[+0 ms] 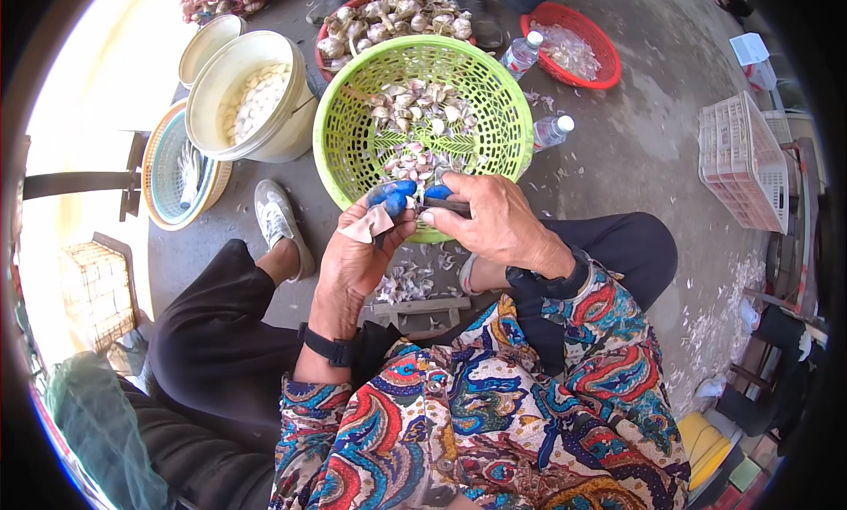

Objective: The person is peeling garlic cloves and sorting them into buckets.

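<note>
My left hand (360, 252) is over the near rim of a lime-green plastic basket (324, 129). Blue coverings wrap some of its fingertips, and a loose beige strip (367, 225) hangs from one. A pale garlic clove (410, 202), mostly hidden, is pinched between those fingers. My right hand (503, 222) grips a small knife (450, 207) by its dark handle, close against the clove; its blade is hard to make out. Blue also covers a right fingertip. Inside the basket lie unpeeled garlic cloves (423, 106) at the far side and a nearer group of pinkish cloves (413, 162).
Left stands a white bucket (298, 126) holding peeled cloves (261, 103), beside nested baskets (153, 179). Garlic bulbs (397, 14) fill a red basket beyond. Two bottles (523, 57) and a red basket of skins (612, 70) stand right. A low wooden stool (423, 306) is below my hands.
</note>
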{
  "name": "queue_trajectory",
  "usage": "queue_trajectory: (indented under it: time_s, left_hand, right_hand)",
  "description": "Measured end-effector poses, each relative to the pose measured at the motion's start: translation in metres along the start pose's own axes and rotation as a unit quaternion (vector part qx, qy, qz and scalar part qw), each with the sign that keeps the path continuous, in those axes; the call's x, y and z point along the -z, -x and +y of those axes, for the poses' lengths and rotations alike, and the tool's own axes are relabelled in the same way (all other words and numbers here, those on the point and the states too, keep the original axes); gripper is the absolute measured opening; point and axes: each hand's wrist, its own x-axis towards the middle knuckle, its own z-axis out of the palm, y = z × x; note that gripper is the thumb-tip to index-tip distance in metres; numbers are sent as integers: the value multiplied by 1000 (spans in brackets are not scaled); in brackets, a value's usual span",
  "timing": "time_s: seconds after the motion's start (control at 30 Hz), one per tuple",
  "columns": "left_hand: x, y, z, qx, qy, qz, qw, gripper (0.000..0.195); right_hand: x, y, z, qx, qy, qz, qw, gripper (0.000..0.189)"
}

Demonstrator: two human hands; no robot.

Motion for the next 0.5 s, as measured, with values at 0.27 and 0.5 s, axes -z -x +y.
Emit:
queue_trajectory:
  time_s: [0.27, 0.5]
  left_hand:
    - [0, 1, -2, -7, -17, -42, 999, 34]
    - [-6, 1, -3, 5, -32, -45, 998, 39]
  right_hand:
    - [2, -1, 8, -27, -105, -36, 993, 31]
    - [-7, 3, 4, 11, 48, 67, 997, 25]
